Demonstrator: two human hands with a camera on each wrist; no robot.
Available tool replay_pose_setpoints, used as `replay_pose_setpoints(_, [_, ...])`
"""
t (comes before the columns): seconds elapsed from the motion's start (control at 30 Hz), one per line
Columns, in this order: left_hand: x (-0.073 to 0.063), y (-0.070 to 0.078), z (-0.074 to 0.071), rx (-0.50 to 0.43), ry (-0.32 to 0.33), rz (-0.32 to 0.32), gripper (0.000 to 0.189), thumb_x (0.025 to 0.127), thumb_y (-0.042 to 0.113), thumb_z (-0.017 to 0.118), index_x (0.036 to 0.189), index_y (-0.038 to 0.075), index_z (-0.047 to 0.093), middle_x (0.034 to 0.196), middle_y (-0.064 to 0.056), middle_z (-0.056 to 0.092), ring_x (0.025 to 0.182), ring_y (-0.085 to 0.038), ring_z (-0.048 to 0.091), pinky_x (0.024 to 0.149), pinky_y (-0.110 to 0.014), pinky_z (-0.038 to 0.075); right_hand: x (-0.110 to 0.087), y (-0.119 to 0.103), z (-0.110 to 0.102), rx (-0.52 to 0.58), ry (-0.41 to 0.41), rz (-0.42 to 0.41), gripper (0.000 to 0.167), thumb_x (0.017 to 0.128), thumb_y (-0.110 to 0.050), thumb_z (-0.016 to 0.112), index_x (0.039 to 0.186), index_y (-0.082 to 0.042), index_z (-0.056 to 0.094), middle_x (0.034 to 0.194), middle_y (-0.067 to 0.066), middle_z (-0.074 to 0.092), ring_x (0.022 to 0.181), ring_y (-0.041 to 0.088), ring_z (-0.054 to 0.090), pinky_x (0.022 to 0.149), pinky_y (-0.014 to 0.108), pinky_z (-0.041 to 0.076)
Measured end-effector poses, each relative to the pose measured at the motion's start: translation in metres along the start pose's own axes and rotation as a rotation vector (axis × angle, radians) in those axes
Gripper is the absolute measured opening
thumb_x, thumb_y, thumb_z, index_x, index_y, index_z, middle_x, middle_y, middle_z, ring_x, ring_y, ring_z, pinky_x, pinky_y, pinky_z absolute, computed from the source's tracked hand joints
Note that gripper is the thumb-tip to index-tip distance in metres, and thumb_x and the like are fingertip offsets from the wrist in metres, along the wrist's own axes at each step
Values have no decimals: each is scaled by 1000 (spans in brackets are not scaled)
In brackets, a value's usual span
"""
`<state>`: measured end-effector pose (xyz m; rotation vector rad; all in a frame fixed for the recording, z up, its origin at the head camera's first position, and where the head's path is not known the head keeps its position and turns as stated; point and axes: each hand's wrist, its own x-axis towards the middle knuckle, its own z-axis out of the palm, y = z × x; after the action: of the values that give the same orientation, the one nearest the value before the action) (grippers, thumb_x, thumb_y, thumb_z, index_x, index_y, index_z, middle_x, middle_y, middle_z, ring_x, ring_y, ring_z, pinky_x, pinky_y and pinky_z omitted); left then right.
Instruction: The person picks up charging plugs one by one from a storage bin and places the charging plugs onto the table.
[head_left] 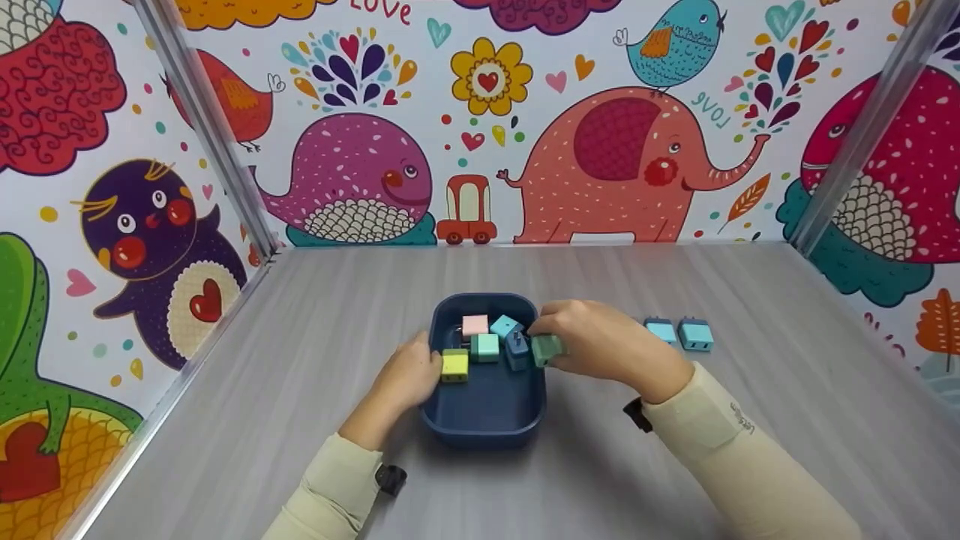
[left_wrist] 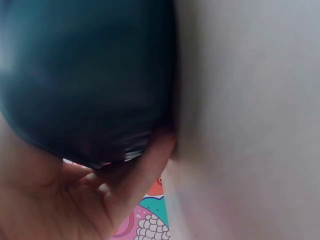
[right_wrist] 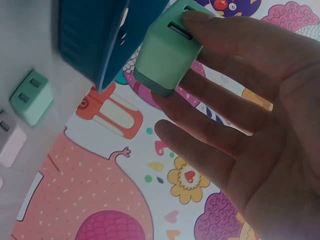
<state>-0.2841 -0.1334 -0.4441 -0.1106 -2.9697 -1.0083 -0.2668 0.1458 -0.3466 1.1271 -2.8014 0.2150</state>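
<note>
A dark blue plastic bin [head_left: 484, 412] sits on the table. My left hand [head_left: 409, 373] holds its left side, thumb at the rim; the left wrist view shows the hand [left_wrist: 85, 200] against the bin's outer wall [left_wrist: 90, 85]. My right hand [head_left: 592, 341] pinches a green USB charger [head_left: 547, 349] at the bin's right rim. Its two ports show in the right wrist view, where thumb and fingers hold the charger [right_wrist: 167, 55]. Inside the bin lie a yellow charger [head_left: 454, 366], a pink one [head_left: 475, 325], a mint one [head_left: 486, 348], a light blue one [head_left: 507, 325] and a dark blue one [head_left: 517, 351].
Two light blue chargers, one partly hidden [head_left: 660, 330] and one in full view [head_left: 696, 334], lie right of my right hand. In the right wrist view a green charger [right_wrist: 32, 97] and a pale pink one [right_wrist: 11, 142] rest on the table. Printed panels [head_left: 480, 135] enclose the tabletop.
</note>
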Motion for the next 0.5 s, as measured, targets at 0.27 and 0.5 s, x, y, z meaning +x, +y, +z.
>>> replay_pose_setpoints(0.27, [-1, -1, 0, -8, 7, 14, 49, 109, 14, 48, 152, -10, 48, 147, -30, 59, 136, -44, 59, 111, -59, 47, -5, 17, 4, 19, -1, 57, 48, 77, -10, 97, 122, -9, 81, 114, 12, 77, 99, 26, 75, 85, 41, 64])
replay_pose_setpoints(0.5, [-1, 1, 0, -16, 3, 3, 50, 109, 14, 48, 153, -10, 46, 148, -30, 58, 136, -43, 58, 112, -58, 47, -8, 26, 10, 7, -8, 90, 48, 76, -9, 97, 122, -11, 82, 115, 12, 76, 99, 27, 76, 84, 43, 64])
